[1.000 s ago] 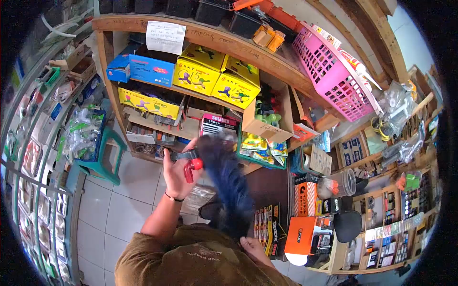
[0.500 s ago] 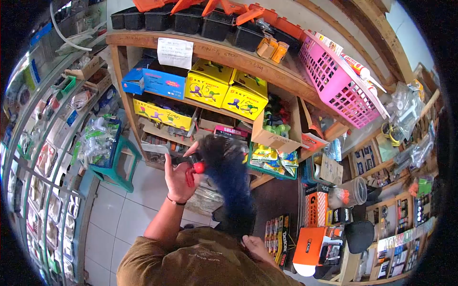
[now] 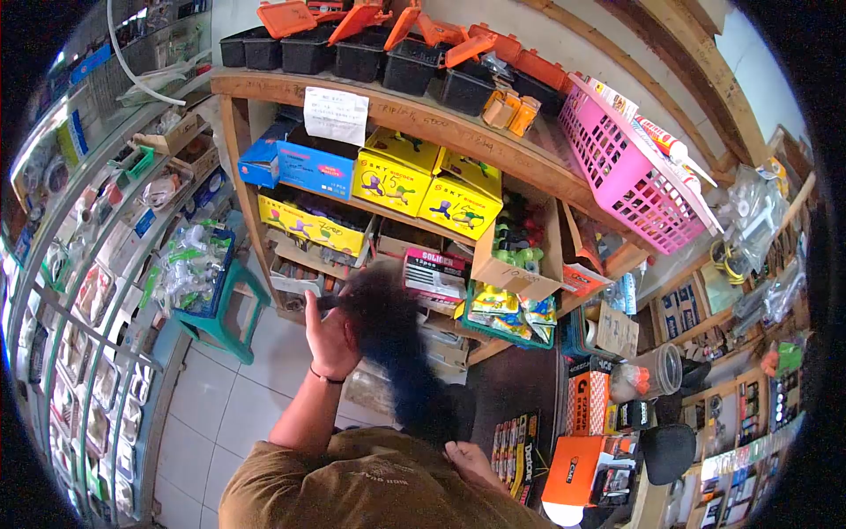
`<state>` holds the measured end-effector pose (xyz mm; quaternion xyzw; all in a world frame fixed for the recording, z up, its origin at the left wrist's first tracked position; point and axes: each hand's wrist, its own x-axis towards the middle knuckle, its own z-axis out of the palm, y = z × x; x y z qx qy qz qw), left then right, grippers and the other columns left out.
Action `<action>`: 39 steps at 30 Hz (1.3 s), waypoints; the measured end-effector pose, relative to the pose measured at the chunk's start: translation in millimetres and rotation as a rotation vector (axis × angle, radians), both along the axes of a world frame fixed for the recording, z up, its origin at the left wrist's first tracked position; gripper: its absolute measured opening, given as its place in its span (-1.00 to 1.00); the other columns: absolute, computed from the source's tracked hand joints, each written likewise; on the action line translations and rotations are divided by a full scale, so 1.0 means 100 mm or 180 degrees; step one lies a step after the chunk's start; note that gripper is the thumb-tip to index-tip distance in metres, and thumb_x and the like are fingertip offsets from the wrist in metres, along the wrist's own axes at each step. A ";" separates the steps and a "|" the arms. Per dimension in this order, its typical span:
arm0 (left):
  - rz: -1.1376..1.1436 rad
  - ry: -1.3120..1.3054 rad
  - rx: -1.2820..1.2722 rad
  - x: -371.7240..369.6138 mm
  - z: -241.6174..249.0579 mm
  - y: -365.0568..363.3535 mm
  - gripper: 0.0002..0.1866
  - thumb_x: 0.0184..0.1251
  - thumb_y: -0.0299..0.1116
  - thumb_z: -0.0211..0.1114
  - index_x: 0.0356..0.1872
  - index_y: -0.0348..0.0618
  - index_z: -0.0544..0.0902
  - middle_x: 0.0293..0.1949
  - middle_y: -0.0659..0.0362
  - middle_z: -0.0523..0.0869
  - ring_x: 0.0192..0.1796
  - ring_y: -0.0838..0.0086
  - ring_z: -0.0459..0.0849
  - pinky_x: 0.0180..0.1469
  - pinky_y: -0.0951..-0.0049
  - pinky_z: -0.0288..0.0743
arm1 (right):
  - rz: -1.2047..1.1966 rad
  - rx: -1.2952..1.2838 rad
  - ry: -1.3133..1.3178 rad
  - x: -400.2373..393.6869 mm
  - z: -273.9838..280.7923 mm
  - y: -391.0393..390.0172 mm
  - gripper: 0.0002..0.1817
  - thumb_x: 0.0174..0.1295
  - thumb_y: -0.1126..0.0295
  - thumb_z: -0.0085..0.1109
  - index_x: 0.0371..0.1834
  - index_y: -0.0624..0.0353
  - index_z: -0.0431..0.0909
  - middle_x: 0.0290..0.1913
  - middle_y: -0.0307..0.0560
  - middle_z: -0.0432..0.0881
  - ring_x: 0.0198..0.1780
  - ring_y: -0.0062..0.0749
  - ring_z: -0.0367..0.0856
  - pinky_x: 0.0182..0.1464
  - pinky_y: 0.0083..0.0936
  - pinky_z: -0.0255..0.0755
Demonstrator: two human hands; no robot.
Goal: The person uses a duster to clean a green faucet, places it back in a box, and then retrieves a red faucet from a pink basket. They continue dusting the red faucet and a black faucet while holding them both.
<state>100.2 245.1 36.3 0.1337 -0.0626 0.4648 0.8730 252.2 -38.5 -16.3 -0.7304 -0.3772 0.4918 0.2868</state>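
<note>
My left hand (image 3: 333,342) is raised at mid-frame, palm up, its thumb pointing upward. It grips a black-and-red tap; only a red bit (image 3: 350,339) and a dark end (image 3: 327,302) show, and the rest is hidden behind the dark hair of another person (image 3: 388,309). That person, in dark blue, stands right in front of me. My right hand (image 3: 469,459) is low beside my brown shirt, its fingers curled in; whether anything is inside is hidden. Beyond the left hand, a yellow tap box (image 3: 308,224) sits on a shelf.
Wooden shelves (image 3: 414,115) hold yellow bibcock boxes (image 3: 397,179), a blue box (image 3: 315,167) and black bins (image 3: 308,54). A pink basket (image 3: 634,167) is at upper right. A green stool (image 3: 225,313) with bagged fittings stands left, near a glass display case (image 3: 84,344). Orange boxes (image 3: 577,472) are at lower right.
My left hand has shifted slightly down and left. The other person's head has moved left and down, covering most of the tap. The whole view has tilted a little.
</note>
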 end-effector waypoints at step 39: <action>-0.0287 -0.0313 0.0460 -0.31 -0.18 0.00 -0.09 0.17 0.39 -0.26 0.31 -0.22 0.11 0.26 -0.09 0.27 0.23 0.15 0.35 0.25 0.19 0.19 | 0.0334 -0.0062 -0.0261 -0.33 0.14 -0.15 -0.45 0.32 -0.01 -0.12 -0.67 0.24 0.23 -0.68 -0.30 0.11 -0.55 -0.64 0.09 -0.52 -0.53 0.07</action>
